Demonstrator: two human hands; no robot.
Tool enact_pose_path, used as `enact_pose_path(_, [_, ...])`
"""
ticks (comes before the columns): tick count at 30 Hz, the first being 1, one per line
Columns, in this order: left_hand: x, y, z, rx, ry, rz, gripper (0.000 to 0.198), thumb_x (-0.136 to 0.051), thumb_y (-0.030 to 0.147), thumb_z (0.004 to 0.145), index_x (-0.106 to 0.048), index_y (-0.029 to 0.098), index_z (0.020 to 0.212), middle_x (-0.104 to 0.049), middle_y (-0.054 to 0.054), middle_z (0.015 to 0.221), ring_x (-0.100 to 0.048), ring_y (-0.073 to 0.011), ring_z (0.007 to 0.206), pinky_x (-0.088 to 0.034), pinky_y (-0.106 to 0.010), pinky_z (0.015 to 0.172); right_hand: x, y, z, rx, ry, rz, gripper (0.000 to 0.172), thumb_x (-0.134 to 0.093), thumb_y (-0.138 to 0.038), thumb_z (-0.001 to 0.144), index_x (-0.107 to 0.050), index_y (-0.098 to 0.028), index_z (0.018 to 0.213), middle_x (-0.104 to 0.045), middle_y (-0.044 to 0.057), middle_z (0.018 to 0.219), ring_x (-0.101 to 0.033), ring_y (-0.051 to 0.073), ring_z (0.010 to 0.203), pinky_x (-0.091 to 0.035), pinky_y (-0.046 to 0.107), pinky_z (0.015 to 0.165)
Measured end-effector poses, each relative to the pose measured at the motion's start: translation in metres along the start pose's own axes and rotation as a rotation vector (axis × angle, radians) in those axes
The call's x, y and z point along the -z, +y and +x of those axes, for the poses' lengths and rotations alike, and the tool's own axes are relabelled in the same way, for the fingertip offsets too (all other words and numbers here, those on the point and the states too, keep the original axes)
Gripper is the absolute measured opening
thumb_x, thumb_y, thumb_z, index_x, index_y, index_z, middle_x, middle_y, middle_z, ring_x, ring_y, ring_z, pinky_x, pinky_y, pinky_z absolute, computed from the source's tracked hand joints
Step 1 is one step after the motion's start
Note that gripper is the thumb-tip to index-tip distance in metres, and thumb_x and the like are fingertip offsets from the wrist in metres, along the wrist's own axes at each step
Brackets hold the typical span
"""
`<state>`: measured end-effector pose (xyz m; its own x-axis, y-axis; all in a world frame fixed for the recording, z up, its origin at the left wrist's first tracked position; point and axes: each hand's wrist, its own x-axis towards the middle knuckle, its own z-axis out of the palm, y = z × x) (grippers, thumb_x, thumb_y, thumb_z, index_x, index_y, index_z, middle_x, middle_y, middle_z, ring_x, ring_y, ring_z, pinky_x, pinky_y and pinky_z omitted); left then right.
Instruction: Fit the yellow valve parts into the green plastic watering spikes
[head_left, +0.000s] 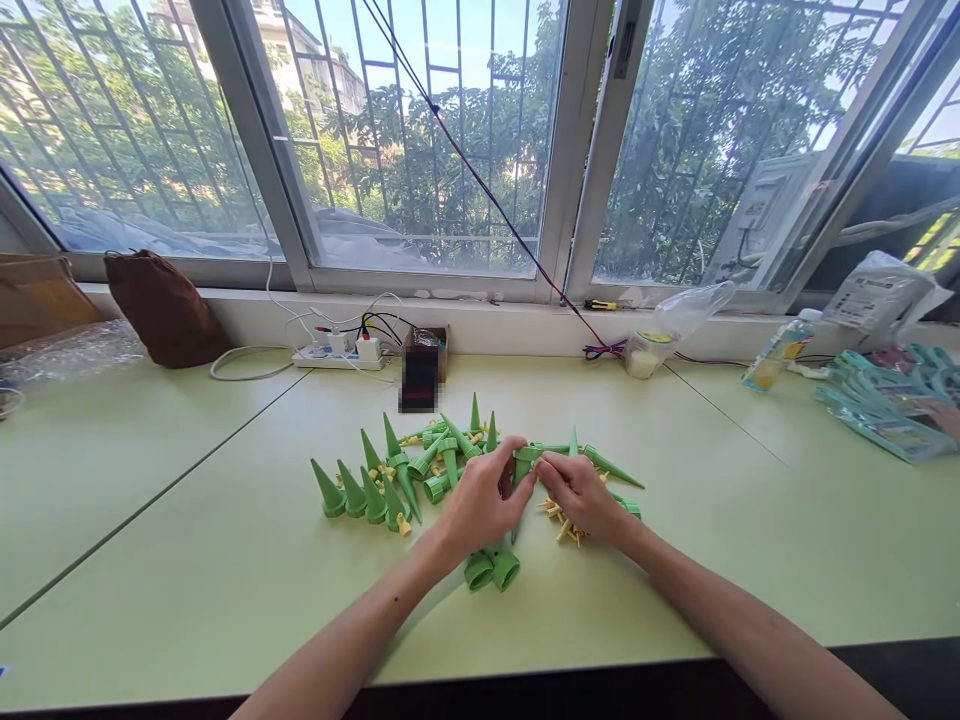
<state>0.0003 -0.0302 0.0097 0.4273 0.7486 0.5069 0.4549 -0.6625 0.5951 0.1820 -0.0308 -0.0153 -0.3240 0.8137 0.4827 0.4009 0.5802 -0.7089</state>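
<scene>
My left hand (484, 495) is closed around a green plastic watering spike (523, 462), held by its collar with the point down. Against the collar's right side, my right hand (581, 490) pinches something small that its fingertips hide. Below that hand lies a pile of small pale-yellow plastic valves (561, 522). Two loose green caps (492, 571) lie nearer the table edge. To the left, several green spikes (364, 495) stand point up in a row, some with yellow valves beside them. More green spikes (442, 450) lie in a jumbled heap behind my hands.
A power strip (341, 355) with plugs and a small box (431, 350) stand at the back. A brown bag (161, 305) is at the left. Towards the right are a plastic cup (646, 355), a bottle (781, 350) and a pile of teal packages (892, 400). Windows rise behind the table.
</scene>
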Motion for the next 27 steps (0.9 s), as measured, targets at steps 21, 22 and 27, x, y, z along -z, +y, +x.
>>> enact_pose_path(21, [0.0021, 0.0016, 0.0007, 0.029, -0.038, 0.0, 0.024, -0.052, 0.03, 0.089, -0.052, 0.02, 0.112, -0.043, 0.008, 0.057, -0.04, -0.0095, 0.05, -0.033, -0.022, 0.052, -0.0007, -0.0006, 0.0002, -0.021, -0.036, 0.021, 0.04, -0.037, -0.04, 0.102, -0.034, -0.02, 0.067, -0.037, -0.005, 0.057, -0.029, 0.01, 0.052, -0.025, 0.025, 0.051])
enact_pose_path(22, [0.0022, 0.0017, 0.0007, 0.028, -0.037, 0.0, 0.024, -0.052, 0.03, 0.089, -0.052, 0.02, 0.111, -0.044, 0.008, 0.057, -0.04, -0.0094, 0.05, -0.033, -0.022, 0.052, -0.0006, -0.0008, 0.0002, -0.02, -0.037, 0.02, 0.04, -0.037, -0.04, 0.102, -0.034, -0.02, 0.067, -0.037, -0.005, 0.058, -0.029, 0.01, 0.052, -0.025, 0.025, 0.051])
enact_pose_path(27, [0.0019, 0.0014, 0.0006, 0.022, -0.037, -0.001, 0.025, -0.051, 0.03, 0.09, -0.052, 0.019, 0.112, -0.044, 0.008, 0.058, -0.041, -0.0096, 0.05, -0.033, -0.022, 0.052, -0.0001, -0.002, 0.0004, -0.022, -0.035, 0.012, 0.041, -0.037, -0.041, 0.102, -0.034, -0.02, 0.067, -0.037, -0.005, 0.058, -0.03, 0.01, 0.052, -0.025, 0.025, 0.051])
